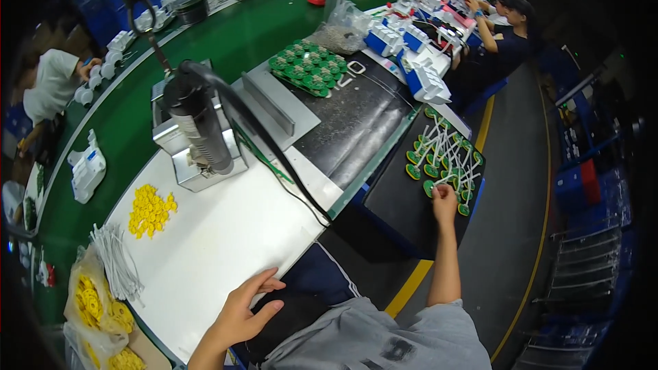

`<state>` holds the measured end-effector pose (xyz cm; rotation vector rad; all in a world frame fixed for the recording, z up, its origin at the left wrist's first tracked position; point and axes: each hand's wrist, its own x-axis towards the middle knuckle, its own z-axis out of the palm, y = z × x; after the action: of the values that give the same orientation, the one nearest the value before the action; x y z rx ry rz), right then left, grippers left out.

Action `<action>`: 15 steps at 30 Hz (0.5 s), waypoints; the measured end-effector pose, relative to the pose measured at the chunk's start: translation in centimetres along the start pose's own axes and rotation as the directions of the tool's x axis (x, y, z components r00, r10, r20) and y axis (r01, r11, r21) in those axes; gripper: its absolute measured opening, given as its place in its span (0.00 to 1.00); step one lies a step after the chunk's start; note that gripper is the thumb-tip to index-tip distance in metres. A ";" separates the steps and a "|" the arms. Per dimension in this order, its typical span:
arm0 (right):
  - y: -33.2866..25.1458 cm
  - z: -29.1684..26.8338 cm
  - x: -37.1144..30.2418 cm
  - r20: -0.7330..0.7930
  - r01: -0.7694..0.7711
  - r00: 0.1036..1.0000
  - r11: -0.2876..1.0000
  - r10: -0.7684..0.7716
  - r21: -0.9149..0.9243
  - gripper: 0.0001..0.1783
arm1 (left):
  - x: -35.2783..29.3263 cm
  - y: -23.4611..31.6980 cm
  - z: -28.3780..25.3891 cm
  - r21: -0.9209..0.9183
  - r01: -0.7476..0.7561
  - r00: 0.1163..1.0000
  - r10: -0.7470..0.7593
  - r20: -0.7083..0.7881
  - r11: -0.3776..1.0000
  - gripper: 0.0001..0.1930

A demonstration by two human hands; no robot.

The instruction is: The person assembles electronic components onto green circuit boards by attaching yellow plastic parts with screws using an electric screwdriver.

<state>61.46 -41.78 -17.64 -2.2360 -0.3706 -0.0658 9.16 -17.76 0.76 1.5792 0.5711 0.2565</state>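
My right hand [445, 204] reaches out to a black tray [391, 199] on the right, its fingers closed on a small round green circuit board [430, 188] with a white stem. Around it on the tray lie several more round green boards [432, 159] with yellow rims and white stems, heaped together. My left hand [245, 307] hovers at the near edge of the white worktop [233, 240], fingers spread and holding nothing. A pile of small yellow plastic pieces [151, 211] lies on that worktop, with a bundle of white strips [116, 260] to its left.
A grey cylindrical tool [199, 123] stands over a metal fixture, its black cable arching right. Beyond are a panel of green boards [308, 67] and a green conveyor [240, 41] with white housings. Bags of yellow parts [89, 308] sit at lower left. Other people work at left and far right.
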 end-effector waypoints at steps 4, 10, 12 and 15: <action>-2.1 0.3 0.1 -0.039 -0.054 0.998 0.991 0.050 -0.119 0.10 | -0.9 0.3 -1.3 0.020 0.047 0.999 -0.047 0.002 0.999 0.25; -20.6 5.3 -3.7 0.063 0.314 0.939 0.915 -0.339 0.254 0.07 | -0.8 0.1 -2.0 0.172 -0.084 0.996 0.078 0.044 0.982 0.17; -28.8 8.7 -4.5 0.111 0.520 0.806 0.786 -0.581 0.336 0.07 | -0.8 0.5 -2.1 0.211 -0.067 0.998 0.062 0.032 0.975 0.16; -35.8 13.4 -0.4 0.128 0.674 0.676 0.679 -0.726 0.290 0.11 | 0.3 1.2 -2.4 0.288 -0.170 0.983 0.144 0.111 0.942 0.15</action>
<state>49.81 -10.25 0.51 -1.7546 -1.3098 -0.1632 8.50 -15.52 2.15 1.9224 0.4282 0.2271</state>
